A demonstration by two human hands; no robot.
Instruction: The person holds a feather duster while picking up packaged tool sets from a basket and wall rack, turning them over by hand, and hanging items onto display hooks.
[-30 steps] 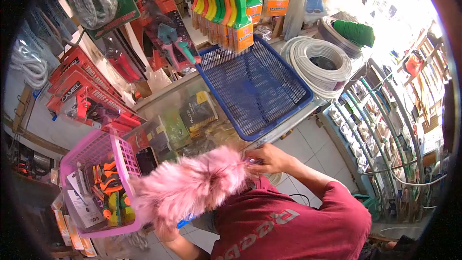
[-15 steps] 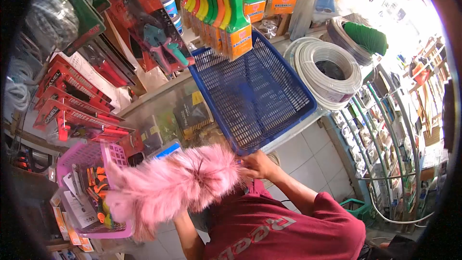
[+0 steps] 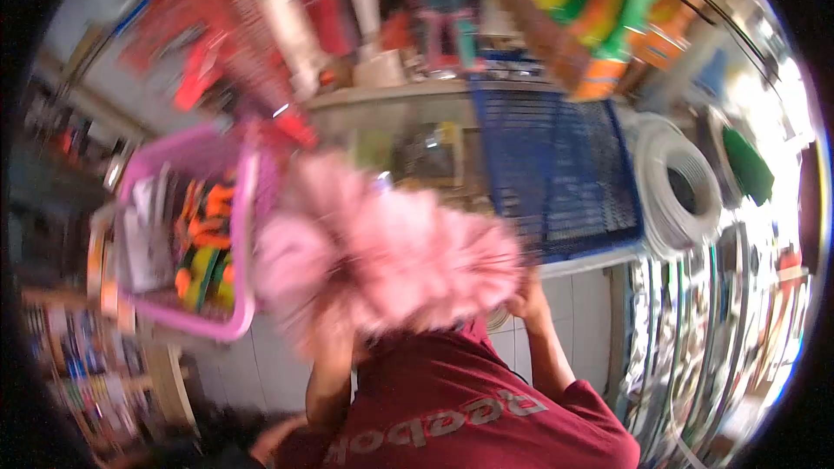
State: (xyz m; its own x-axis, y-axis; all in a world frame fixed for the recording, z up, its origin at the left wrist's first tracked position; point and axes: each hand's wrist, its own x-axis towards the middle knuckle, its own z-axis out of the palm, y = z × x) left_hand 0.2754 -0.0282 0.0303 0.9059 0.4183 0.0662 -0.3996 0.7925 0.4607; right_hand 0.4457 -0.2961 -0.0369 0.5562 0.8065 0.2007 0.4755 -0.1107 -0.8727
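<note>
A pink fluffy duster (image 3: 391, 247) lies crosswise in front of my chest, smeared by motion. At its right end, my right hand (image 3: 526, 297) is closed around the narrow end, near the blue basket's front edge. My left hand (image 3: 334, 328) comes up from below against the fluff at the duster's left part. Its fingers are hidden in the fluff and blur. The blue plastic basket (image 3: 636, 200) sits on the counter just beyond my right hand and holds nothing I can make out.
To the left stands a pink basket (image 3: 236, 326) with orange-handled tools and white packets. Coils of white cable (image 3: 647, 165) lie right of the blue basket. Packaged brushes (image 3: 599, 35) and red-carded tools (image 3: 217, 43) hang above the counter. Racks of goods line the right side.
The view has turned, so the counter, baskets and cable coils sit differently and look blurred. The duster stays between my hands in front of my chest.
</note>
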